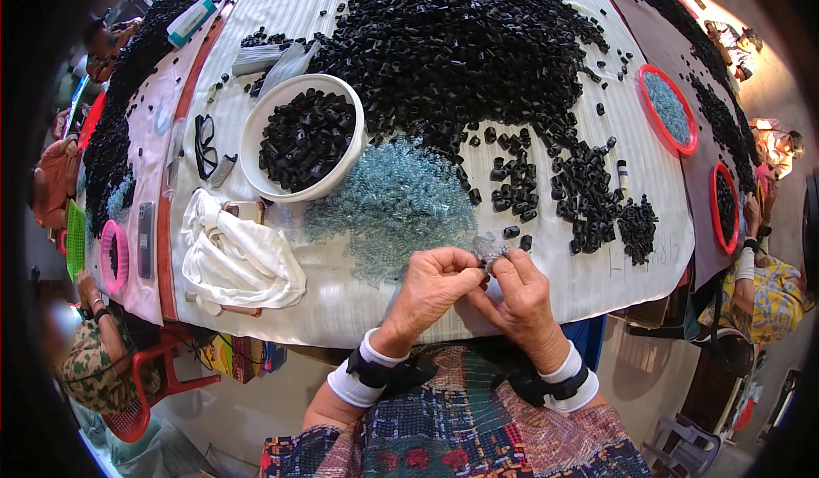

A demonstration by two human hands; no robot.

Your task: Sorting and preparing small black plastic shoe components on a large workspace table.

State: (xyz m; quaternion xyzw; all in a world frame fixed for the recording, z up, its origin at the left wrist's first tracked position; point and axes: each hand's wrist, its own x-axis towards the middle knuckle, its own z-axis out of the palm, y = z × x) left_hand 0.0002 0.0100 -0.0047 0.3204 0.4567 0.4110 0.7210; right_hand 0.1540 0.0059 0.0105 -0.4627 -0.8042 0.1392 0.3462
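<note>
Over the table's near edge my left hand and my right hand meet, fingertips pinched close together. A small greyish, see-through clump shows at the right fingertips, with a dark bit below it. What exactly each hand pinches is too small to make out. Just beyond lies a heap of pale blue clear plastic pieces. Several small black cylindrical parts lie in loose groups to its right. A white bowl stands left of the blue heap, filled with black parts.
A large black pile covers the table's far side. At left lie a white cloth, eyeglasses and grey bundles. Red-rimmed baskets stand on the right-hand table. People sit at both sides, one on a red chair.
</note>
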